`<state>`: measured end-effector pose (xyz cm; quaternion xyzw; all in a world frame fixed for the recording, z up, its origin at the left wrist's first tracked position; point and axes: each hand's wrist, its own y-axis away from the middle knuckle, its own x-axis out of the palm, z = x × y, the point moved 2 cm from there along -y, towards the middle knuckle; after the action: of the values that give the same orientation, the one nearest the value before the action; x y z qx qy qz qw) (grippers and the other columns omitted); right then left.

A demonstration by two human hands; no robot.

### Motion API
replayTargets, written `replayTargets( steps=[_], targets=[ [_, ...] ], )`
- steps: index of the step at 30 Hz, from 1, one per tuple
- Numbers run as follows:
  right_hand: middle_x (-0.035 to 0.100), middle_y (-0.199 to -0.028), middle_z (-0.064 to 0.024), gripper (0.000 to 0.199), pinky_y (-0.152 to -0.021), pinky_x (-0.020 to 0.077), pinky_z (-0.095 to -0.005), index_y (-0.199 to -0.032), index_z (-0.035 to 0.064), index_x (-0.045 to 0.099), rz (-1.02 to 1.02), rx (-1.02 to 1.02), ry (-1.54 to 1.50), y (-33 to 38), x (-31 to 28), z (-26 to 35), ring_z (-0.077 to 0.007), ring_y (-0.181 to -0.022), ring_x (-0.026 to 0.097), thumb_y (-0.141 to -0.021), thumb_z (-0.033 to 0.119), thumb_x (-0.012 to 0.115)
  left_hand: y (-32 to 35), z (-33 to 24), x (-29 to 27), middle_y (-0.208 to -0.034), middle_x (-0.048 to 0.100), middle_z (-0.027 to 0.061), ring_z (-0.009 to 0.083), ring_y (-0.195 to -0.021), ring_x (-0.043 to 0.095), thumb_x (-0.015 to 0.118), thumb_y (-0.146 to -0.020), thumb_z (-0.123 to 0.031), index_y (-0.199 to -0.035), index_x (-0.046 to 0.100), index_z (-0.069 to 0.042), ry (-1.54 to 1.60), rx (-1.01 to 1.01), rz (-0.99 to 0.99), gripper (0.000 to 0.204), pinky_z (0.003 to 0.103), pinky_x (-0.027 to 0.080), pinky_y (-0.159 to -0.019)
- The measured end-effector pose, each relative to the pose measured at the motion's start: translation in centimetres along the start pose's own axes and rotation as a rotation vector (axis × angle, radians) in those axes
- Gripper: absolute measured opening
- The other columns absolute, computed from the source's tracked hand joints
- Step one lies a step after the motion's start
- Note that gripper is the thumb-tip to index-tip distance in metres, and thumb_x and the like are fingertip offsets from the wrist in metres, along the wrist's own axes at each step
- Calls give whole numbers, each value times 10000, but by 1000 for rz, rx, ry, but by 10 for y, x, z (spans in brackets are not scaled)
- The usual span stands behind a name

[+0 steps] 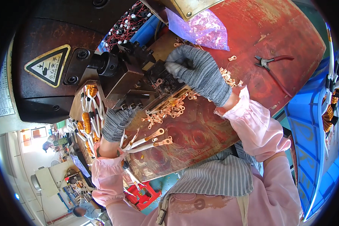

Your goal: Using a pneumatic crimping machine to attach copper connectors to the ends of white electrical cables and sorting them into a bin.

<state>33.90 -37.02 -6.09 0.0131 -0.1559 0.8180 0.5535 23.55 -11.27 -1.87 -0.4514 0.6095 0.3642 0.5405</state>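
The left hand in a grey knitted glove (116,123) is closed around a bundle of white-sleeved wires tipped with copper ring terminals (148,141). The bundle's long axis runs roughly sideways, rising slightly, with the terminals pointing toward the person's right and up over the worn reddish-brown metal work plate (192,132). The wire tips fan apart a little; each ends in a bright, flat copper lug with a round eye, and the white sleeving looks smooth and stiff. Behind the wrist, the wires trail down to the plate's lower edge.

The right hand in a matching grey knitted glove (199,73) is pinched narrow, fingertips pressed down at the dark steel die block of the press (160,79); whatever it grips there is too small to make out. Just below that hand lies a loose scatter of small copper ring terminals (165,111), shiny and tangled, on the plate.

Wound copper coils with white leads (87,122) lie heaped at the plate's left edge. A crumpled clear purple plastic bag (203,28) sits at the far side, and red-handled pliers (273,62) lie well apart to the right on the scuffed red table top (290,41). Both forearms wear pink fabric sleeves (252,124).
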Motion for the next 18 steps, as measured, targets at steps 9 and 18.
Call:
replayTargets(
  steps=[9, 18],
  targets=[
    [575, -745, -10, 120, -606, 441, -221, -899, 24, 578, -139, 34, -212, 7, -12, 19, -71, -653, 500, -820, 103, 621, -1, -8, 0, -859, 627, 60, 197, -720, 612, 669, -773, -170, -902, 620, -60, 758, -511, -24, 177, 285, 492, -615],
    [566, -801, -13, 129, -627, 452, -212, -985, 12, 564, 15, 118, -176, 57, -5, 15, -68, -709, 521, -877, 80, 540, -11, -45, -18, -634, 612, 41, 66, -585, 517, 616, -821, -198, -881, 663, 18, 703, -397, -24, 229, 237, 411, -528]
  ],
)
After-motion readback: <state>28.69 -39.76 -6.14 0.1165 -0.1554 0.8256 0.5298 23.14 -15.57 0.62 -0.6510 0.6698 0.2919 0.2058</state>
